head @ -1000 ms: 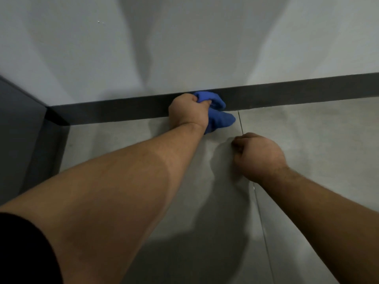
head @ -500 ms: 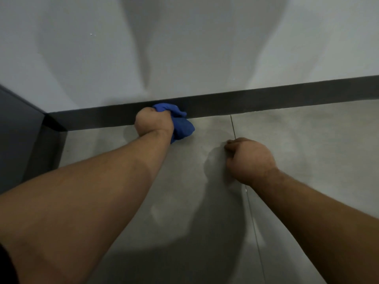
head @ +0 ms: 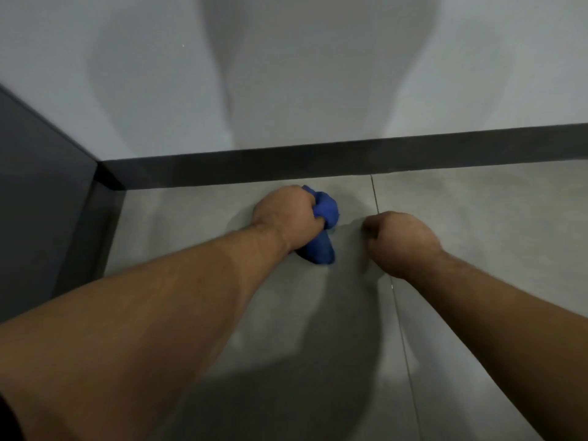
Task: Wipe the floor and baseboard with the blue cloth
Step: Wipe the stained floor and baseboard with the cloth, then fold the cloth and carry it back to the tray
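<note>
My left hand (head: 286,216) is closed around a bunched blue cloth (head: 323,230) and presses it on the grey tiled floor (head: 197,224), a short way in front of the dark baseboard (head: 318,163). The cloth sticks out to the right of and below my fist. My right hand (head: 401,243) is a closed fist resting on the floor just right of the cloth, beside a tile joint (head: 375,198). It holds nothing that I can see.
A pale wall (head: 318,74) rises behind the baseboard. At the left a dark panel (head: 38,202) meets the wall in a corner, with its own dark skirting (head: 95,237). My shadow falls on the floor between my arms.
My left hand has drawn the cloth off the baseboard, back toward me and rightward onto the floor. The right fist has stayed in about the same place.
</note>
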### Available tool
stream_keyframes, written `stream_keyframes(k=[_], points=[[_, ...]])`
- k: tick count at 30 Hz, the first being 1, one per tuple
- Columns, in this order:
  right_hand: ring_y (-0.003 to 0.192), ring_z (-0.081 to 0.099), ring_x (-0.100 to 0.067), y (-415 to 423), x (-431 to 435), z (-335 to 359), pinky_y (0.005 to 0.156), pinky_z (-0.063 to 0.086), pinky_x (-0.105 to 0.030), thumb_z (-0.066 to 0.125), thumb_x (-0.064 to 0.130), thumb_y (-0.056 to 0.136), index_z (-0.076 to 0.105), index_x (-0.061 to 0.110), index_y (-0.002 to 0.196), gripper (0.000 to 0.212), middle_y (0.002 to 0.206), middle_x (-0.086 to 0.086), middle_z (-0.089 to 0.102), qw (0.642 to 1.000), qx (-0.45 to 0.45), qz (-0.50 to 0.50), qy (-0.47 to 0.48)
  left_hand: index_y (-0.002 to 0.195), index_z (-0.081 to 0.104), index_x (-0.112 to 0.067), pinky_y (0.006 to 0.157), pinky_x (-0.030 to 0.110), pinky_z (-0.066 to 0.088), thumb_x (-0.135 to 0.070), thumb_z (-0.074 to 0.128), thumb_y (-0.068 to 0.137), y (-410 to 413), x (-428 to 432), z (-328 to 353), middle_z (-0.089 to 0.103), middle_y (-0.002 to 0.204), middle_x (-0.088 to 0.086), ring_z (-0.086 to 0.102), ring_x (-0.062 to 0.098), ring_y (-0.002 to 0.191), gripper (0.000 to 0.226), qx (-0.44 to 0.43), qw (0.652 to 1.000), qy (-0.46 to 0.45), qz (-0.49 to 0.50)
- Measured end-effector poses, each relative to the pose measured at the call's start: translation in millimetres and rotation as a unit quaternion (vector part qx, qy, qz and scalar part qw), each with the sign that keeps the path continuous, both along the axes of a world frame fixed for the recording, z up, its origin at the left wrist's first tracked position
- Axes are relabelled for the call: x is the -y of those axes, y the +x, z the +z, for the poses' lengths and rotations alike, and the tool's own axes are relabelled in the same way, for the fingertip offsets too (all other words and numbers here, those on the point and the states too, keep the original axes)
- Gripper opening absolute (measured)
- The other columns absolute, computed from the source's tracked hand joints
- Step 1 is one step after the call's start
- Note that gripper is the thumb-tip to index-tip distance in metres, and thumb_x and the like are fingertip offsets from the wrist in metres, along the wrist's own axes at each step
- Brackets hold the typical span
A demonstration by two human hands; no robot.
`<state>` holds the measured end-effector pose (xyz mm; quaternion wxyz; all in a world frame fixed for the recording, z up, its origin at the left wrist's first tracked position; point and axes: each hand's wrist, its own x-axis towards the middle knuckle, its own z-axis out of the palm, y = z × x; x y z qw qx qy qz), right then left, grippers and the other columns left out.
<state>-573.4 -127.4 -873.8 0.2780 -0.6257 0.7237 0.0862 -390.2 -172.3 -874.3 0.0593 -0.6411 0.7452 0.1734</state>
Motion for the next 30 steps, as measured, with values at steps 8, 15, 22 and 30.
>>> stream_keyframes(k=[8, 15, 22, 30], points=[[0.129, 0.058, -0.030, 28.3, -9.6, -7.4, 0.113, 0.047, -0.046, 0.053, 0.023, 0.104, 0.048, 0.025, 0.151, 0.048, 0.143, -0.008, 0.060, 0.996, 0.090, 0.000, -0.003, 0.105, 0.069, -0.020, 0.076, 0.036, 0.058, -0.037, 0.064, 0.093, 33.0, -37.5, -12.5, 0.072, 0.097, 0.002, 0.068, 0.022, 0.089, 0.021, -0.140, 0.974, 0.072, 0.165], [0.104, 0.065, -0.027, 49.0, -17.1, -18.9, 0.086, 0.055, -0.037, 0.062, 0.029, 0.096, 0.064, 0.023, 0.126, 0.030, 0.119, -0.008, 0.065, 0.993, 0.121, -0.004, 0.015, 0.098, 0.068, -0.023, 0.074, 0.030, 0.052, -0.023, 0.075, 0.088, 45.8, -55.8, -23.4, 0.069, 0.095, -0.001, 0.066, 0.020, 0.089, 0.012, -0.172, 0.968, 0.089, 0.156], [0.077, 0.063, -0.019, 27.2, -40.4, -17.8, 0.060, 0.048, -0.031, 0.063, 0.021, 0.090, 0.058, 0.023, 0.092, 0.006, 0.085, -0.004, 0.066, 0.917, 0.308, -0.231, -0.103, 0.100, 0.061, -0.012, 0.067, 0.030, 0.048, -0.007, 0.065, 0.086, 52.0, -67.0, -21.2, 0.063, 0.077, 0.002, 0.057, 0.018, 0.071, 0.015, -0.355, 0.918, 0.084, 0.156], [0.106, 0.066, -0.023, 20.7, -25.2, -10.4, 0.082, 0.058, -0.036, 0.063, 0.015, 0.093, 0.061, 0.028, 0.123, 0.033, 0.108, 0.004, 0.065, 0.886, 0.376, -0.266, -0.049, 0.108, 0.063, -0.029, 0.079, 0.030, 0.051, -0.025, 0.065, 0.095, 56.0, -53.5, -18.1, 0.069, 0.100, -0.004, 0.066, 0.018, 0.105, 0.014, -0.429, 0.858, 0.103, 0.263]])
